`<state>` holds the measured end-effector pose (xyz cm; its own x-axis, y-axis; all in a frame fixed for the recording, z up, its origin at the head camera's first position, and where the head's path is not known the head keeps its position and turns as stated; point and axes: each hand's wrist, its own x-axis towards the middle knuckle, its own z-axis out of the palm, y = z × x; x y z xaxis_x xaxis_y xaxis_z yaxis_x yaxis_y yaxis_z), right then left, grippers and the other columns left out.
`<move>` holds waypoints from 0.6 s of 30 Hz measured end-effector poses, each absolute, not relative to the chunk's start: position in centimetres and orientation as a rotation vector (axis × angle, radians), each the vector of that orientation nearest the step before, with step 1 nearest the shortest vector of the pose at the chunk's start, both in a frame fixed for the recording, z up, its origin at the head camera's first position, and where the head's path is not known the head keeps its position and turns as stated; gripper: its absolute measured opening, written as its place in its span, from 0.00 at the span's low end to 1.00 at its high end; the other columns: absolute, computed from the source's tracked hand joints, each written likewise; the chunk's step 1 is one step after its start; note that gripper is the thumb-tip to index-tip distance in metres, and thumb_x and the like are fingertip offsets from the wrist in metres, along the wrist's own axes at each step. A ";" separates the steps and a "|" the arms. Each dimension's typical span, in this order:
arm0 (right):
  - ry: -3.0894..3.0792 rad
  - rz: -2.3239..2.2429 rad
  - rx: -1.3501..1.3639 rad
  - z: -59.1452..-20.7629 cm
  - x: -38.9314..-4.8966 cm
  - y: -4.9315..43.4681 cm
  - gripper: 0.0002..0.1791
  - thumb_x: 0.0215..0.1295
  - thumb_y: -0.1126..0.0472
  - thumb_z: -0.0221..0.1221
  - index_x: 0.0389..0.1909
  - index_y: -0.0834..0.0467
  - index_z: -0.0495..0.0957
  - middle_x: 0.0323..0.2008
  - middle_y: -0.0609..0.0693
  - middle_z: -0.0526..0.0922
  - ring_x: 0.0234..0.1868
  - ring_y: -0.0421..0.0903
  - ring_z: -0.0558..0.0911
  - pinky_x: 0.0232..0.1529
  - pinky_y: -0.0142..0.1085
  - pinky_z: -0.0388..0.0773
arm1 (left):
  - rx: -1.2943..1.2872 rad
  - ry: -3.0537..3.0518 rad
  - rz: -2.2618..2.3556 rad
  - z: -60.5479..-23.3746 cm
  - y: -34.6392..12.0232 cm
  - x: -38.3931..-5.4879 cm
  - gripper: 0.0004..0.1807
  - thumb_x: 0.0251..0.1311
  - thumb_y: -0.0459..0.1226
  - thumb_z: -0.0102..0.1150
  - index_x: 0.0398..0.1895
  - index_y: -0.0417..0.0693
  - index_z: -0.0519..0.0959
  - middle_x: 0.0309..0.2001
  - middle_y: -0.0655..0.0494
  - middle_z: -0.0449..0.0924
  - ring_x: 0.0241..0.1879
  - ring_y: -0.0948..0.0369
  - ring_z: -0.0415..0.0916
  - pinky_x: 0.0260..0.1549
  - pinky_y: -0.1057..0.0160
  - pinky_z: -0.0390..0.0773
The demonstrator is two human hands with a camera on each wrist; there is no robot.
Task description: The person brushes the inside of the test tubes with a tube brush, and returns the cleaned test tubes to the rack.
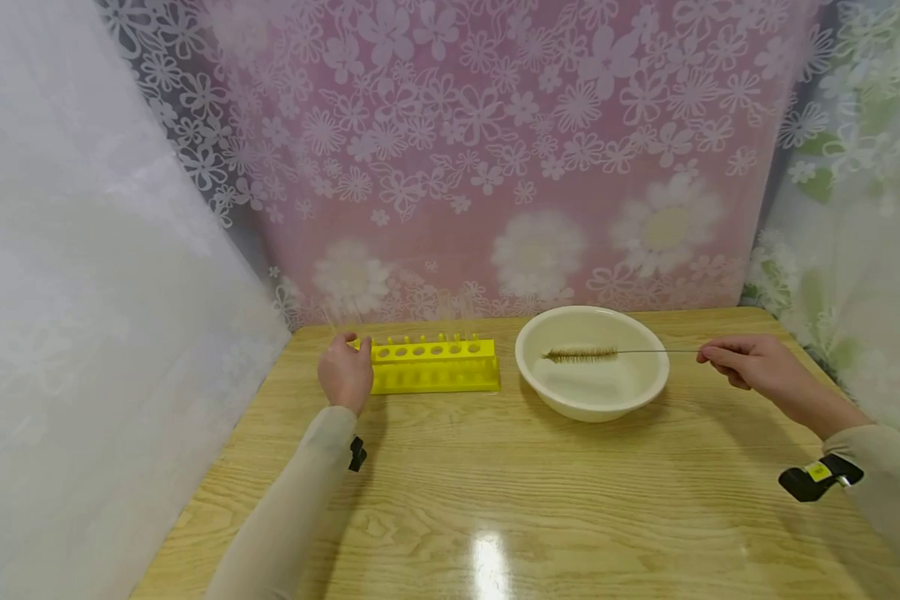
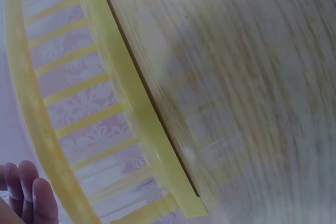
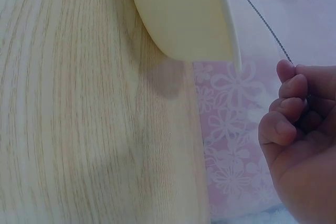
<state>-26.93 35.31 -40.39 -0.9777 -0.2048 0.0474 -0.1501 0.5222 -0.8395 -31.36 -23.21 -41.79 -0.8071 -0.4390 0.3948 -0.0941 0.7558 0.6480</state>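
My right hand (image 1: 753,367) pinches the thin twisted-wire handle (image 3: 265,23) of a test tube brush (image 1: 581,355), its fingers curled in. The brush lies level in the head view, its tan bristles over the inside of a cream basin (image 1: 592,408). My left hand (image 1: 345,375) is at the left end of a yellow test tube rack (image 1: 435,383), thumb and forefinger apart. Its bent fingers (image 2: 29,182) show beside the rack's top bar in the left wrist view. Clear test tubes (image 1: 461,315) rise from the rack's right part; faint ones show behind my left hand.
The rack and basin stand side by side toward the back of a wood-grain table (image 1: 540,500). A pink flowered curtain (image 1: 495,167) hangs behind it, with a pale sheet (image 1: 105,292) on the left and another flowered one (image 1: 855,250) on the right.
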 end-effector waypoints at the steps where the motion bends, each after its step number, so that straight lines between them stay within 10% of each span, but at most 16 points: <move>1: 2.693 -1.473 -0.313 -40.4 -26.9 35.4 0.23 0.81 0.51 0.47 0.50 0.69 0.79 0.23 0.48 0.68 0.18 0.48 0.63 0.23 0.40 0.66 | 0.402 -2.410 -0.853 -41.8 -23.2 -31.4 0.22 0.70 0.48 0.59 0.55 0.39 0.81 0.35 0.44 0.87 0.30 0.51 0.83 0.32 0.51 0.82; 18: 2.723 -1.456 -0.335 -40.3 -26.8 35.8 0.23 0.81 0.51 0.46 0.51 0.69 0.78 0.22 0.49 0.65 0.18 0.49 0.62 0.22 0.40 0.65 | 0.259 -2.232 -0.873 -39.8 -23.1 -31.5 0.20 0.70 0.51 0.57 0.49 0.43 0.82 0.23 0.52 0.79 0.19 0.55 0.75 0.28 0.53 0.75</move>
<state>-26.83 35.80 -40.31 -0.9761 -0.2060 0.0692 -0.1720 0.5375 -0.8255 -31.55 -23.13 -39.82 -0.7246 -0.4153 0.5500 0.0682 0.7509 0.6569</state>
